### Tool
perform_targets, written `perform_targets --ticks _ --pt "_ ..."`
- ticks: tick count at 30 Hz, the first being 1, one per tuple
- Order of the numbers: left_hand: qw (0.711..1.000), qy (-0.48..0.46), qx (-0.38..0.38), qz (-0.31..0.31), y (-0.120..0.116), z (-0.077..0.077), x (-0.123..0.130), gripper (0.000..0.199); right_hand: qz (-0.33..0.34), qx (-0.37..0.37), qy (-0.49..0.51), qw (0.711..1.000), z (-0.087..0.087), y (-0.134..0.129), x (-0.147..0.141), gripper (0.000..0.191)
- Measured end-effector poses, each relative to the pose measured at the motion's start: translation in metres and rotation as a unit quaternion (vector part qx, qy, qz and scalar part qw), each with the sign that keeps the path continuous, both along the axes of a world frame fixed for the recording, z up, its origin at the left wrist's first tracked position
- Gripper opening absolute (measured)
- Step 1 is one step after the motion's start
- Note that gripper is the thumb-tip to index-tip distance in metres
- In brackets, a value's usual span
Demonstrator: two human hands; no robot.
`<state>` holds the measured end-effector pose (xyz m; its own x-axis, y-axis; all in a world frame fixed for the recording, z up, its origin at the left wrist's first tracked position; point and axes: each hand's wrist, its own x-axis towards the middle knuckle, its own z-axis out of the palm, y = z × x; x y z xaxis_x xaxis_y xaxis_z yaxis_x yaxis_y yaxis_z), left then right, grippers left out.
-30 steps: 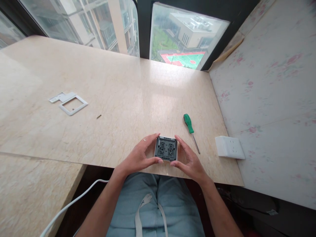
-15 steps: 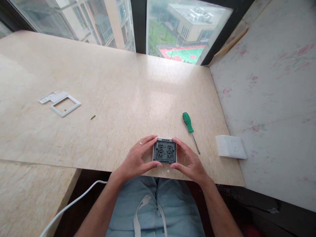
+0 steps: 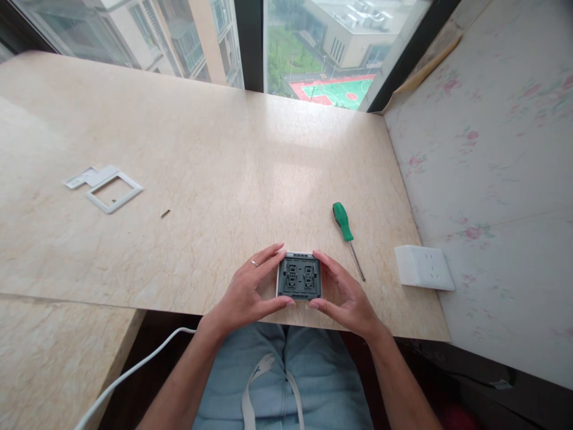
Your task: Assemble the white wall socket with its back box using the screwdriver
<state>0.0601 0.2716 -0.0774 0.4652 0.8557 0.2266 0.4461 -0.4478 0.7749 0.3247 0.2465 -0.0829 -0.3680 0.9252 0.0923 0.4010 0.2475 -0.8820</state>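
Observation:
Between my two hands is a wall switch [image 3: 299, 286], a squarish dark grey module with two raised mechanisms on its face and a white edge. My left hand [image 3: 250, 283] grips its left side, thumb at the near corner and fingertips at the far one; a ring shows on one finger. On the opposite side my right hand [image 3: 344, 289] holds it the same way. The switch is at the near edge of the stone-patterned counter [image 3: 215, 179]; whether it rests on the surface is hard to tell. Its underside is hidden.
A green-handled screwdriver [image 3: 342, 222] lies to the right of centre. Farther right, a white socket box [image 3: 424, 267] stands against the wallpapered wall. At left are a white frame [image 3: 114, 190], white cover pieces [image 3: 92, 177] and a small screw [image 3: 165, 213]. A white cable [image 3: 134, 364] hangs below the counter.
The view has shifted slightly. Both hands keep the same hold on the switch, and nothing on the counter has visibly been moved.

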Motion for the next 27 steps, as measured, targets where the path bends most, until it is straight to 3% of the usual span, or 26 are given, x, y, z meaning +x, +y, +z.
perform_targets --ticks 27 --pt "0.999 -0.006 -0.024 -0.022 0.0008 -0.0003 -0.0028 0.09 0.005 0.016 -0.023 1.0 0.0027 0.0022 0.0011 0.086"
